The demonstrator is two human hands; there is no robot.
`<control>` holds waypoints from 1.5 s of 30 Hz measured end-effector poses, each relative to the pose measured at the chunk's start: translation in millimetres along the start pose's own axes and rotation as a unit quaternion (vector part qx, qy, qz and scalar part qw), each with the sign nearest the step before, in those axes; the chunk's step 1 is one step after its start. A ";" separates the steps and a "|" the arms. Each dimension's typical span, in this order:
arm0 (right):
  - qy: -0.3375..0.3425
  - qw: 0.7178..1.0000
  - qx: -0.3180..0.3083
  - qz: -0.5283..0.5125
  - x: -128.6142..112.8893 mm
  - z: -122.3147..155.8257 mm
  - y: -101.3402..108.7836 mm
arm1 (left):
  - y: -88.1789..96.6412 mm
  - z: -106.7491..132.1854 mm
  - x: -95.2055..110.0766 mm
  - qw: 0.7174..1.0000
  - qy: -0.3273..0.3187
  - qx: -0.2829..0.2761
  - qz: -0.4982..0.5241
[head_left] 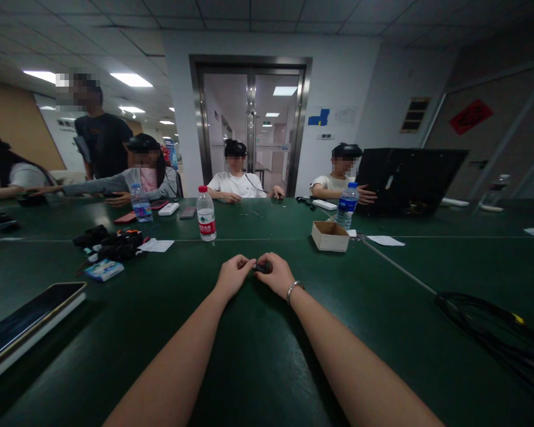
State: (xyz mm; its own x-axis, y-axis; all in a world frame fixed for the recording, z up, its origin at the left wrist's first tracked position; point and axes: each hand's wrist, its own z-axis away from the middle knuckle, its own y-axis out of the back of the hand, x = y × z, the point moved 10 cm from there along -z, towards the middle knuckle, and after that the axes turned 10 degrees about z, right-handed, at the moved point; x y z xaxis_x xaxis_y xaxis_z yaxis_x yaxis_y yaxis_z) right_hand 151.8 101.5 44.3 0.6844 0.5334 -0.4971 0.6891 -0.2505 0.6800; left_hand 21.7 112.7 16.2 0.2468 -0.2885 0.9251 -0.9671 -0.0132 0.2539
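Both my hands meet above the green table (pixel 258 367), close together. Between the fingers of my right hand (pixel 273 274) is a small dark object (pixel 262 268), too small and dim to name. My left hand (pixel 234 276) pinches at the near side of that object, where a tiny light spot shows by the fingertips. Whatever the left fingers grip is mostly hidden. A silver bracelet (pixel 292 289) circles my right wrist. Beyond the hands stand a red-capped water bottle (pixel 206 216) and a small open cardboard box (pixel 330 240).
A phone (pixel 31 320) lies at left, with black gear (pixel 115 243) and a tissue packet (pixel 104 270) behind it. Coiled black cable (pixel 485 320) lies at right. A blue-capped bottle (pixel 347 206) stands behind the box. Several people sit opposite; one holds a large black case (pixel 409 181).
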 end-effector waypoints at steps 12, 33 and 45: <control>-0.012 1.000 0.001 0.015 1.7 -0.2 1.8 | -9.1 4.0 15.2 0.995 -0.037 -0.053 0.080; -0.009 1.000 0.007 0.011 1.4 -0.6 1.6 | -11.4 5.7 15.7 0.998 -0.042 -0.050 0.003; 0.008 1.000 0.006 0.010 -4.3 0.2 3.1 | -7.6 6.2 12.3 0.998 -0.033 -0.023 -0.043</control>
State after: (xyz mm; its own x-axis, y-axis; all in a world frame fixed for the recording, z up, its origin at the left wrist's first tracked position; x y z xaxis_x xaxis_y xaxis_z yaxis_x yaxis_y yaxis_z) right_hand 151.1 98.2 48.4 0.6939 0.5405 -0.4757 0.6788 -0.2706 0.6826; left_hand 31.7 103.3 23.9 0.3229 -0.3508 0.8790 -0.9383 0.0026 0.3457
